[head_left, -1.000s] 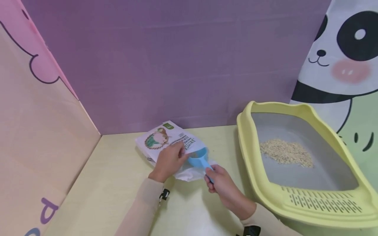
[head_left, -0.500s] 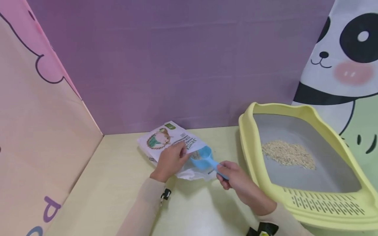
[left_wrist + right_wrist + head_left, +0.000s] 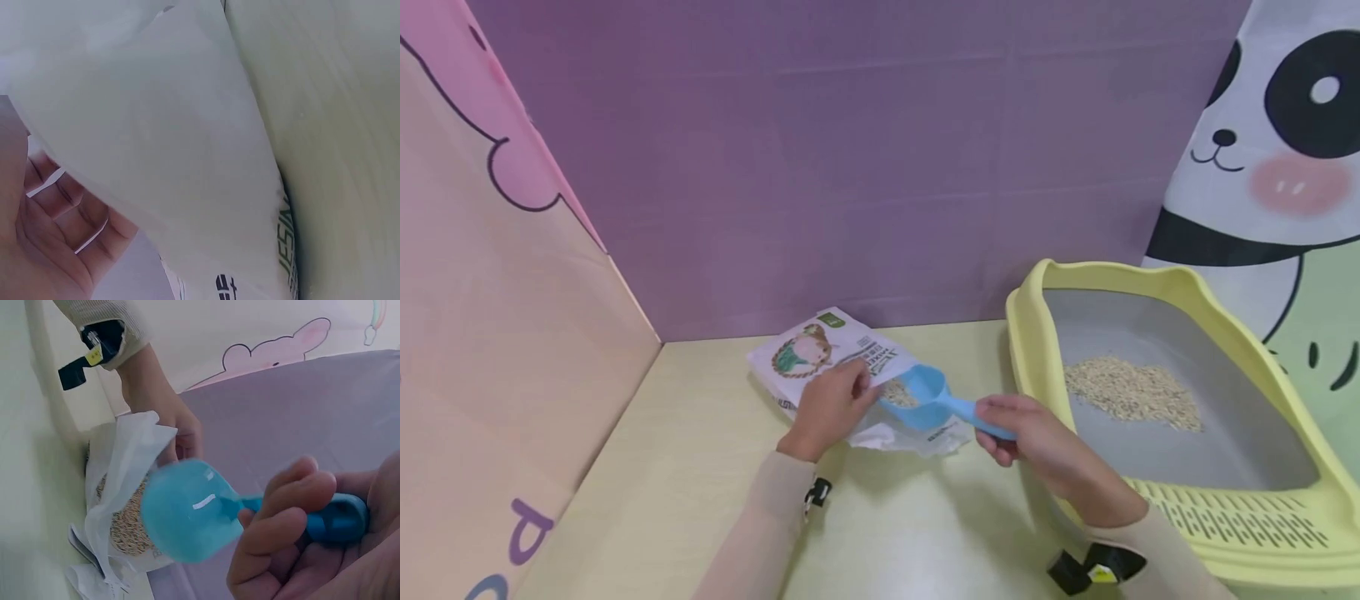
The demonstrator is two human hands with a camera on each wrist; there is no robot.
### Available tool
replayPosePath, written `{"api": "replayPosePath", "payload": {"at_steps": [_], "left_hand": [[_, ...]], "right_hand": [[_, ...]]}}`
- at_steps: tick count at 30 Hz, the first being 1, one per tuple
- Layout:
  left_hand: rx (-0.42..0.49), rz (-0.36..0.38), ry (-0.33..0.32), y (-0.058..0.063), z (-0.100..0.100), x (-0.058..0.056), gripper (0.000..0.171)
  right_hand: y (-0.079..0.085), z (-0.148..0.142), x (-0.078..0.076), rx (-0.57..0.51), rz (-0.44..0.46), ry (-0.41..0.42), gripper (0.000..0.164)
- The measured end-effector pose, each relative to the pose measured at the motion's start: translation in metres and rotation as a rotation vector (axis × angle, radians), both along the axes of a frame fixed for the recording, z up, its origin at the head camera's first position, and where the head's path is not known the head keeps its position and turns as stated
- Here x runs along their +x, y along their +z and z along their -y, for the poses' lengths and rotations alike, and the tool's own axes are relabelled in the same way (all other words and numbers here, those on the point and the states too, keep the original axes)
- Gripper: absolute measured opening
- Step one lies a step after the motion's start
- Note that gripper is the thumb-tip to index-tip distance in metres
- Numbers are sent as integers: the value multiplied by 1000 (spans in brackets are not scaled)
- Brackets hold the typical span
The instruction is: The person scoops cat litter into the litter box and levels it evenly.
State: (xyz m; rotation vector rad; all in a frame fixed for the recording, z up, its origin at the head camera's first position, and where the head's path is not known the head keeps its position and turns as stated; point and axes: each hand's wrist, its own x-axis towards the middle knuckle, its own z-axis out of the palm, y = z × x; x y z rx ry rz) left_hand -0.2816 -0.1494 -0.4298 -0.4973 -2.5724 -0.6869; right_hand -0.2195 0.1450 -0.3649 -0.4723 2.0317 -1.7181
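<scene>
A white printed paper bag (image 3: 801, 358) lies on its side, its mouth facing right. My left hand (image 3: 832, 408) holds the upper edge of that mouth; the left wrist view shows the fingers (image 3: 81, 215) behind the white bag wall. My right hand (image 3: 1045, 446) grips the handle of a blue scoop (image 3: 931, 400). Tan pellets (image 3: 897, 393) lie in the scoop's bowl, which is at the bag's mouth, partly over the torn lower flap. More pellets (image 3: 130, 528) show inside the bag in the right wrist view.
To the right stands a yellow litter box (image 3: 1030, 358) with a grey floor and a slotted front ledge. A pile of tan pellets (image 3: 1131, 392) lies in it. A purple wall (image 3: 850, 167) rises behind the pale table (image 3: 700, 467), with a printed panel on each side.
My right hand has moved right, drawing the scoop further out of the bag's mouth, so more of its bowl and pellets show. My left hand keeps its hold on the bag.
</scene>
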Motion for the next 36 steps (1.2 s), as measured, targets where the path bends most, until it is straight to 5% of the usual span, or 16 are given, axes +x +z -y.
{"api": "replayPosePath", "payload": {"at_steps": [14,27,36], "left_hand": [[4,16,-1,2,3,-3,28],[21,33,4,3,3,-1,28],[6,54,25,4,3,-1,26]], "right_hand": [[0,-15,-5,-46,14,51,23],[-12,-13,7,-65,76,18,24],[-18,-29,17,-120,91,74,23]]}}
